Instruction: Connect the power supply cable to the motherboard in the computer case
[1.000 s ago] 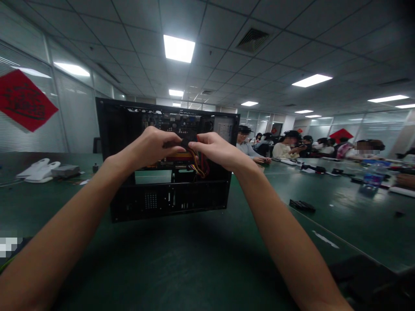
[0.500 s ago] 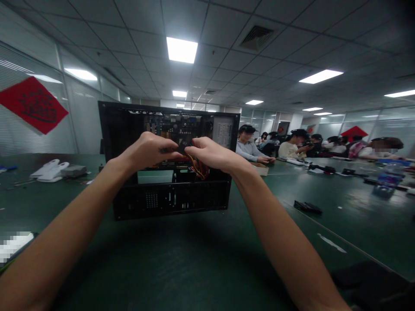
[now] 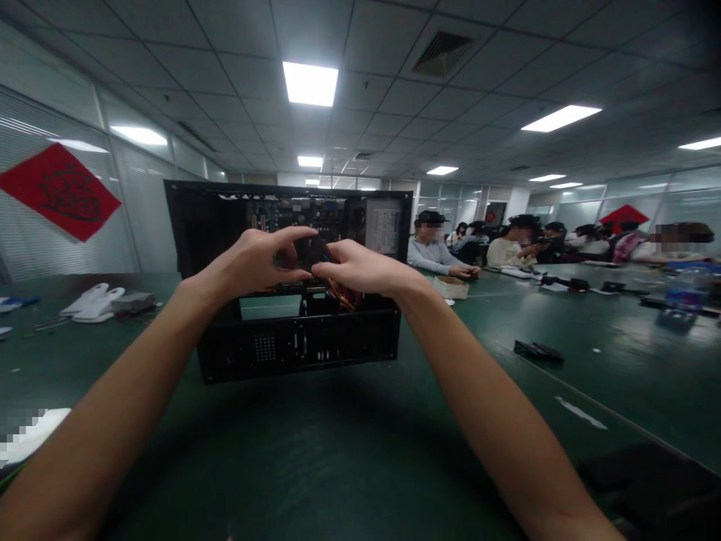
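A black computer case (image 3: 225,347) stands on the table with its open side facing me. Inside it a circuit board (image 3: 298,213) shows at the back, and a metal box with a label (image 3: 384,222) sits in the upper right corner. My left hand (image 3: 256,259) is in front of the board, thumb and forefinger spread apart with nothing seen between them. Close by on the right, my right hand (image 3: 366,267) is closed round a bundle of red, yellow and black cables (image 3: 345,294), which hang below it. Its far fingers and the cable ends are hidden.
The green table (image 3: 304,443) carries a white plastic bag (image 3: 93,302) and a grey block (image 3: 134,302) at left. At right are a small box (image 3: 451,287), black parts (image 3: 538,351) and a bottle (image 3: 688,289). Several people sit farther back, one person (image 3: 432,244) nearest.
My left thumb and forefinger have parted, and that hand has drawn slightly away from my right hand. My right hand stays at the cables. The view has shifted slightly.
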`<move>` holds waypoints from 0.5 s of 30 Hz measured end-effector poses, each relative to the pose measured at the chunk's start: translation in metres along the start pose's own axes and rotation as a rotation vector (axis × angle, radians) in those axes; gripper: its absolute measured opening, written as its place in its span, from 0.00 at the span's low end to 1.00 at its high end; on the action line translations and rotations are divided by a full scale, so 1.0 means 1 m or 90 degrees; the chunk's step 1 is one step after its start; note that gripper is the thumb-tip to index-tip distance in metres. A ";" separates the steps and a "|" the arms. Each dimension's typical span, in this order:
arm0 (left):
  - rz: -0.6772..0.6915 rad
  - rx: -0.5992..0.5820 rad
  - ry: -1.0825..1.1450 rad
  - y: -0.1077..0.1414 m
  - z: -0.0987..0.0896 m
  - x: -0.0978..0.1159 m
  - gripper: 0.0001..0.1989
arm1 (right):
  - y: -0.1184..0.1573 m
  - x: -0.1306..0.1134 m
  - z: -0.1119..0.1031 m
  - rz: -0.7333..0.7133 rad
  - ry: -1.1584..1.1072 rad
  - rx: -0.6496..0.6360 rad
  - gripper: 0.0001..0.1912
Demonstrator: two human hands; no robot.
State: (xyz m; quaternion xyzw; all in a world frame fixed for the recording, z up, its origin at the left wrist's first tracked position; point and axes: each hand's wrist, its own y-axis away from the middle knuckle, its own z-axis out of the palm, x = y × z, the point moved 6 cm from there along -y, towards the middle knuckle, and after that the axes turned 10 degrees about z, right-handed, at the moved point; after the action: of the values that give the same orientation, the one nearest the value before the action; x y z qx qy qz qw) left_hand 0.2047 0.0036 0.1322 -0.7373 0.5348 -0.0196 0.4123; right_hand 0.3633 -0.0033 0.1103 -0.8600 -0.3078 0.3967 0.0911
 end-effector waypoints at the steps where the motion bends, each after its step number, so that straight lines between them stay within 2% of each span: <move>1: 0.008 -0.004 0.005 0.000 0.000 0.001 0.32 | 0.000 0.000 0.000 0.007 0.000 0.009 0.06; 6: 0.032 -0.039 -0.025 -0.006 0.001 0.009 0.29 | -0.004 0.004 0.002 0.012 -0.015 0.012 0.05; 12: 0.030 -0.101 -0.110 -0.010 0.006 0.014 0.27 | -0.012 0.024 0.002 -0.021 0.035 -0.051 0.14; 13: 0.027 -0.108 -0.112 -0.009 0.007 0.013 0.27 | -0.013 0.028 -0.002 -0.033 0.067 -0.024 0.16; 15: 0.016 -0.121 -0.100 -0.007 0.012 0.009 0.28 | -0.013 0.037 -0.013 -0.076 0.159 0.106 0.17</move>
State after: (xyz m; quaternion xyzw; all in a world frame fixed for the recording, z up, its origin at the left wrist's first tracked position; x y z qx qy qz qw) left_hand 0.2191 0.0038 0.1249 -0.7653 0.5097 0.0943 0.3817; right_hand 0.3851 0.0299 0.1009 -0.8724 -0.3103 0.3049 0.2231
